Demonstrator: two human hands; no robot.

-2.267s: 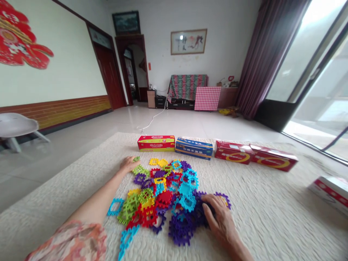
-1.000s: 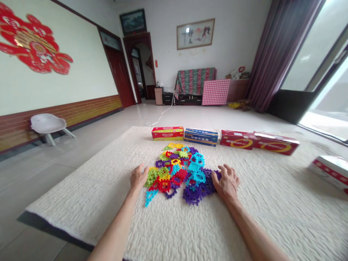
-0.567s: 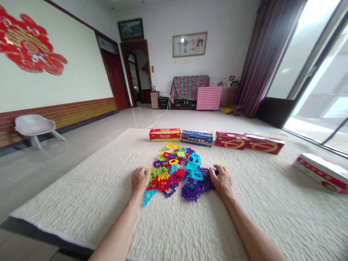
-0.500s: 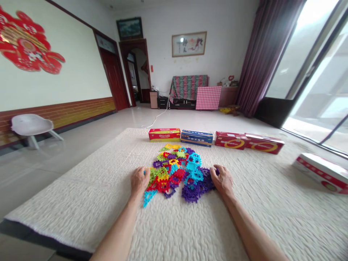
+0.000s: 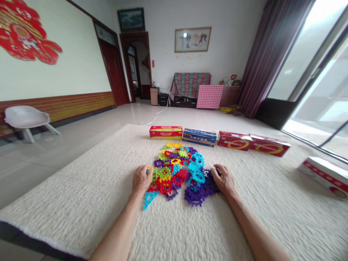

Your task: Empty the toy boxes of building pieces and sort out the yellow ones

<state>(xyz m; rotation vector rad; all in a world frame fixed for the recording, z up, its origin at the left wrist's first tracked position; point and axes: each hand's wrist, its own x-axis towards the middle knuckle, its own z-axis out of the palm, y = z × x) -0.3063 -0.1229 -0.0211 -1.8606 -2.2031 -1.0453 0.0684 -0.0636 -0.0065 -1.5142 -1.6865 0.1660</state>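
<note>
A heap of interlocking plastic waffle-shaped pieces (image 5: 175, 174) in red, green, yellow, cyan and purple lies on a cream quilted mat (image 5: 81, 192). My left hand (image 5: 141, 180) is curled against the heap's left side, its fingers over green and cyan pieces. My right hand (image 5: 223, 180) presses on the right side, beside a purple cluster (image 5: 199, 192). A cyan triangular piece (image 5: 149, 200) sticks out below the left hand. The fingers hide some pieces, and I cannot tell whether either hand grips one.
Beyond the heap, a row of boxes lies along the mat: a red-and-yellow one (image 5: 165, 132), a blue one (image 5: 199, 137), and two red ones (image 5: 233, 141) (image 5: 269, 146). A white-and-red box (image 5: 326, 177) lies at the right. A white chair (image 5: 25, 119) stands on the tiled floor.
Both hands have moved in from the spread-out positions of the earliest frame and now flank the heap, which is more compact. The view has also tilted and shifted.
</note>
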